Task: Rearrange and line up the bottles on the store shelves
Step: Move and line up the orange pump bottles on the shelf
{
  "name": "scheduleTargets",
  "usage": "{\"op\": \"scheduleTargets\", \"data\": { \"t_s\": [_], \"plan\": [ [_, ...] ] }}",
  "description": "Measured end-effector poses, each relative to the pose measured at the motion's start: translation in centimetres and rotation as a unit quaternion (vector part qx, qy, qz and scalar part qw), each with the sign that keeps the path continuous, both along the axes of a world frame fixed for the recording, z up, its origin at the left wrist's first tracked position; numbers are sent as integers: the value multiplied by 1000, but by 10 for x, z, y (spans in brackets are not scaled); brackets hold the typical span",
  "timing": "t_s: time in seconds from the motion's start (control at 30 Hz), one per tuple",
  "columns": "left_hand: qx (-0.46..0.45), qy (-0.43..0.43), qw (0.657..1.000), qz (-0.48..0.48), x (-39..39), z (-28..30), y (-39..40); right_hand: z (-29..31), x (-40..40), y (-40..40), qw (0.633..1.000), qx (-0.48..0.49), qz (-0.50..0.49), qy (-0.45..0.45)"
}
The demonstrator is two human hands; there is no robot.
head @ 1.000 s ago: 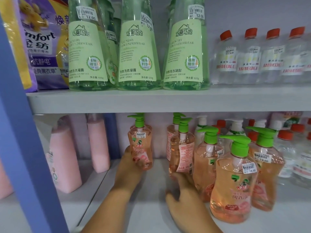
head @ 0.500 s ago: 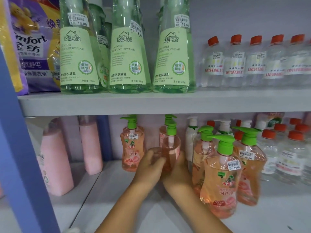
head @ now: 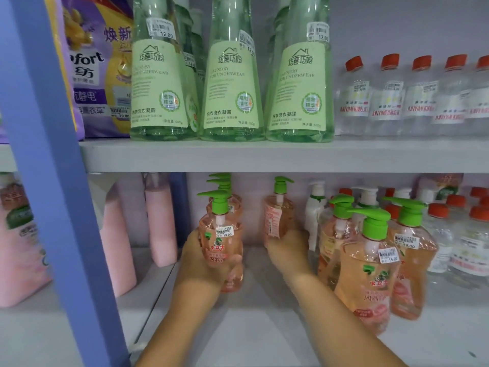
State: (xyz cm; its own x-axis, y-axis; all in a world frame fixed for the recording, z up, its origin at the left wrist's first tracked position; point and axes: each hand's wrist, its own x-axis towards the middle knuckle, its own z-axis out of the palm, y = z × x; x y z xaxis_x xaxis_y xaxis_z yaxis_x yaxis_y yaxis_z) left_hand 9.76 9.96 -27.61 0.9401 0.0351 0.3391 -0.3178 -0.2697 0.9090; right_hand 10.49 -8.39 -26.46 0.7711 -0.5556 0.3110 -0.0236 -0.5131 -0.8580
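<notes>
Shelving: grey upper shelf board [head: 264,156] runs across the whole view; every place below is given from it.
Post: blue upright [head: 53,181] crosses the board at its left end, slanting from top to bottom.
Pouch: purple softener bag [head: 98,75] stands on the board, just right of the post.
Green bottles: three tall laundry bottles [head: 232,83] stand in a row on the board near its middle, more behind them.
Clear bottles: red-capped row [head: 412,99] stands on the board at its right end.
Pink bottles: two plain ones [head: 161,223] stand under the board at its left, on the lower shelf [head: 264,327].
Front cluster: peach pump bottles [head: 370,276] stand under the board's right half.
Left hand [head: 203,263]: below the board's middle, fingers curled round a peach pump bottle [head: 222,242], label facing out; whether its base touches the lower shelf cannot be told.
Right hand [head: 288,247]: just right of that, fingers wrapped round the base of a second pump bottle [head: 277,218], turned side-on.
</notes>
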Motion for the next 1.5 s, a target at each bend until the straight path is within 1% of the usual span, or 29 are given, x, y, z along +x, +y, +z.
{"op": "scheduleTargets", "data": {
  "t_s": [0.03,0.07,0.13,0.2,0.23,0.3,0.37,0.4,0.43,0.53,0.57,0.6,0.67,0.7,0.77,0.83,0.87,0.97,1.03,1.1,1.27,1.37,1.5],
  "plan": [
    [6,1,1000,0,1,0,1,-1,13,-2,999,2,-41,-8],
    [10,-3,1000,0,2,0,1,-5,29,-7,998,-7,-60,-3],
    [11,-16,1000,4,3,-6,2,-20,58,-16,997,-50,-59,16],
    [4,-30,999,19,5,-14,1,-33,66,-18,994,-76,-65,-32],
    [5,-33,999,30,5,-17,0,-37,60,-13,992,-92,-81,-39],
    [6,-40,998,44,6,-18,-5,-41,48,-1,985,-139,-101,-1],
    [-2,-40,998,50,10,-18,-10,-38,40,6,982,-165,-71,58],
    [-7,-42,998,52,11,-17,-11,-39,42,6,984,-156,-56,61],
    [-6,-39,997,60,13,-16,-11,-38,43,6,990,-126,-37,57],
    [-6,-27,998,53,17,-15,-12,-38,53,1,999,16,40,32],
    [1,-15,999,45,18,-17,-13,-40,57,-1,997,45,62,22],
    [-6,-8,1000,27,16,-19,-13,-41,59,-1,996,49,71,18],
    [-2,-8,1000,0,13,-22,-12,-42,60,0,999,11,38,5],
    [15,-15,1000,0,13,-22,-12,-41,60,0,1000,-6,6,3],
    [8,-25,1000,4,23,-29,-11,-44,65,1,995,-71,-63,-4],
    [14,-7,1000,8,43,-48,-10,-50,72,4,985,-147,-85,7],
    [18,-3,1000,8,48,-52,-10,-53,73,6,983,-157,-92,18],
    [8,-17,1000,-15,36,-39,-8,-48,68,6,987,-138,-53,59],
    [38,-7,999,-4,30,-35,-8,-51,69,1,986,-156,-27,57],
    [49,-8,999,5,30,-33,-9,-53,70,0,987,-153,-18,44],
    [29,13,1000,0,28,-32,-8,-54,72,3,989,-147,3,31],
    [12,9,1000,-6,24,-27,-9,-55,72,2,991,-133,9,25],
    [15,-14,1000,-7,19,-22,-10,-53,69,4,993,-112,8,21]
  ]
}}
